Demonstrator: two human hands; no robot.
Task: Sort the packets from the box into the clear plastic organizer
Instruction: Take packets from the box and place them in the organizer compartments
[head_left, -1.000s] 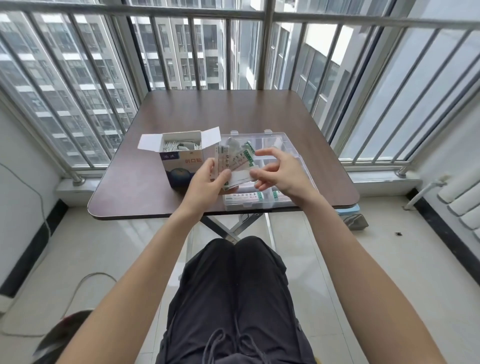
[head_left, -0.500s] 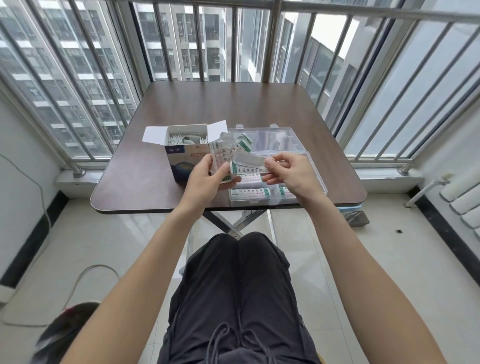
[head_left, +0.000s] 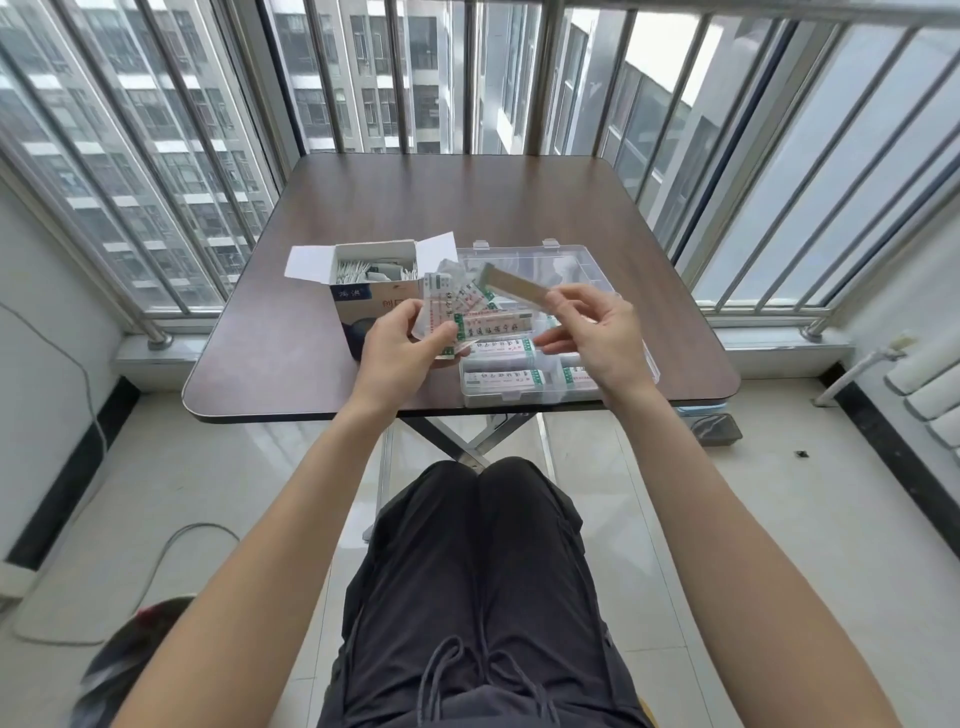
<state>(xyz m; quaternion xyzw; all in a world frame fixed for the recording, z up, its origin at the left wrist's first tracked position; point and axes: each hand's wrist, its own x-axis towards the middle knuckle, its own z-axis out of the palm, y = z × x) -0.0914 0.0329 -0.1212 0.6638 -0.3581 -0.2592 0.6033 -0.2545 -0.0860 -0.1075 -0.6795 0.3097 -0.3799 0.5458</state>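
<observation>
While my left hand (head_left: 400, 349) grips the fanned bandage packets (head_left: 451, 312) at frame centre, my right hand (head_left: 597, 332) pinches one strip (head_left: 514, 285) above the clear organizer (head_left: 613, 265) for sorting.

Brown table (head_left: 467, 208) carried an open cardboard box (head_left: 358, 301) at left, with the clear plastic organizer (head_left: 613, 270) just beside it at right.

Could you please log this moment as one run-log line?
left hand: holds fanned packets | right hand: pinches single packet above organizer | box: open, left of organizer
</observation>
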